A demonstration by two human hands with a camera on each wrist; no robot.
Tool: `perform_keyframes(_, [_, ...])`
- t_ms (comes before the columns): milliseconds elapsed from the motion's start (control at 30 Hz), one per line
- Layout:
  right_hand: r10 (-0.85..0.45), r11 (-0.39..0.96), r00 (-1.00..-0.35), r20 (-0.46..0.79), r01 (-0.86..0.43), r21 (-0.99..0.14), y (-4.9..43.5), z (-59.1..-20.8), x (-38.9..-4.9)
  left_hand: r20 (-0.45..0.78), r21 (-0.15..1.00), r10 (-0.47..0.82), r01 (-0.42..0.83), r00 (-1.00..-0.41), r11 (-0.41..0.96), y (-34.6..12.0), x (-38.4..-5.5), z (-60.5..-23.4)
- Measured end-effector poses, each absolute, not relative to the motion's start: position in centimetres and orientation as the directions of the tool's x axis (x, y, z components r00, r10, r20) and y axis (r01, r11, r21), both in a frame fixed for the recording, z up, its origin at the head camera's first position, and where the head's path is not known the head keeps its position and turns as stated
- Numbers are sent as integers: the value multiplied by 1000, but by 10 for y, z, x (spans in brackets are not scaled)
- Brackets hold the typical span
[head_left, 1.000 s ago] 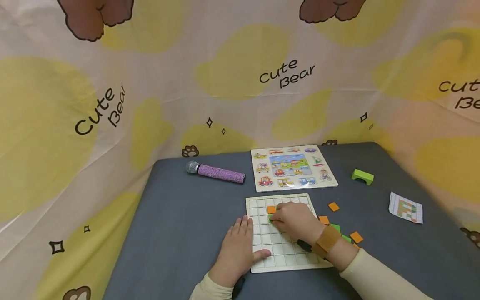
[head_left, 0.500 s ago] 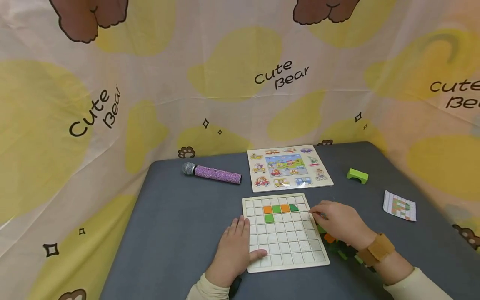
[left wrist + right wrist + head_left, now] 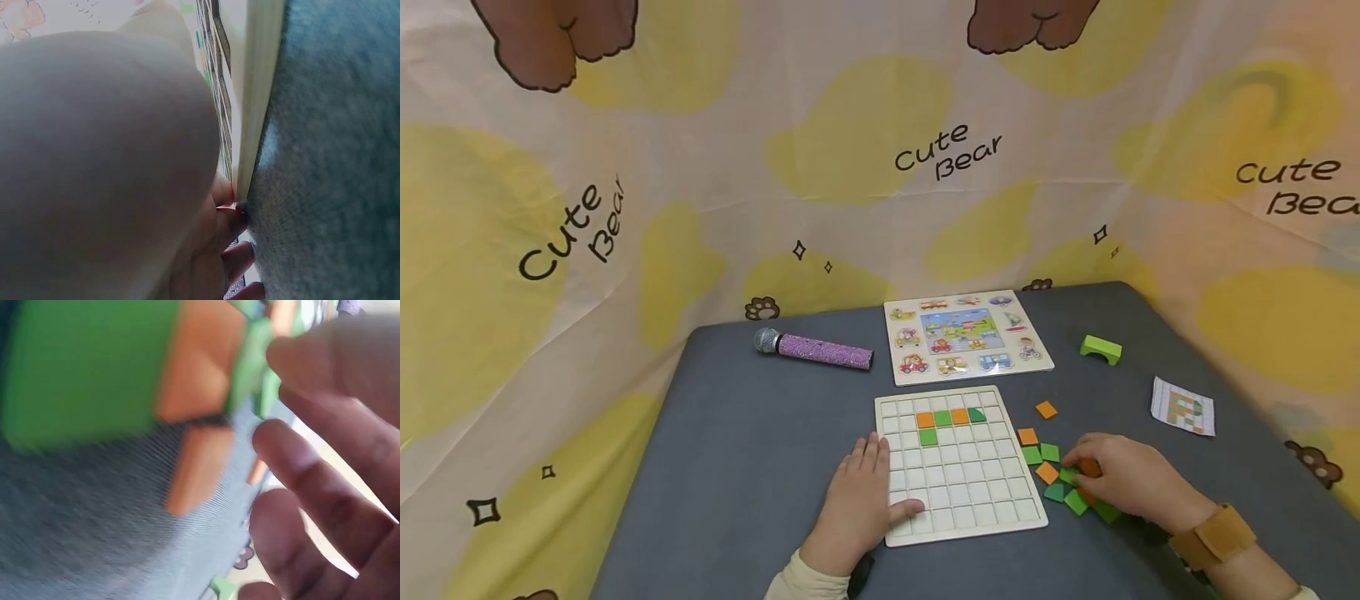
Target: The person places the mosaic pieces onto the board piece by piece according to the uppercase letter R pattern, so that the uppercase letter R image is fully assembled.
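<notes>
Orange and green loose tiles (image 3: 1047, 473) are lying at three o'clock of one grid board (image 3: 962, 493). The right hand (image 3: 1126, 475) is hanging over them, fingers parted, seemingly gripping nothing; brushing could scatter them. The left hand (image 3: 857, 504), fingers straight, is touching the nine-o'clock edge; pushing could skew the board. Five set tiles (image 3: 942, 418) are showing; overlap is hiding the loose count.

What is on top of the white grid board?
On the grid board: two orange squares, two light green squares and one dark green rounded piece. The left grip has its thumb over the near left part, covering whatever is beneath.
</notes>
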State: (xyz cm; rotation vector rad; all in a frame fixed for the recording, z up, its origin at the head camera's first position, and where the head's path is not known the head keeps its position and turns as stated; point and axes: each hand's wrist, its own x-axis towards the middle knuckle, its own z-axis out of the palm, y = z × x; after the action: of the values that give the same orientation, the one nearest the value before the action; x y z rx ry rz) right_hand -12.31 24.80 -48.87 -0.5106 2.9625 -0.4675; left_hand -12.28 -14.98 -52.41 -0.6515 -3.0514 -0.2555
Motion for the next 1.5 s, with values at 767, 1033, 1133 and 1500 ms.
perform_keyframes(767, [-472,837,-874,119,-486,-251,176,-480,-161,45,177,392,394,-919,902,-153,-124,-528])
perform_keyframes(1033, [-547,802,-823,155,-568,-187,147,-490,-184,51,156,399,402,-915,902,-150,-125,-530])
perform_keyframes(1133, [-563,787,-805,184,-591,-176,150,-491,-184,54,154,405,409,-913,900,-147,-126,-530])
perform_keyframes(1500, [-543,792,-838,53,-532,-300,149,-487,-184,4,150,385,381,-923,912,-148,-125,-522])
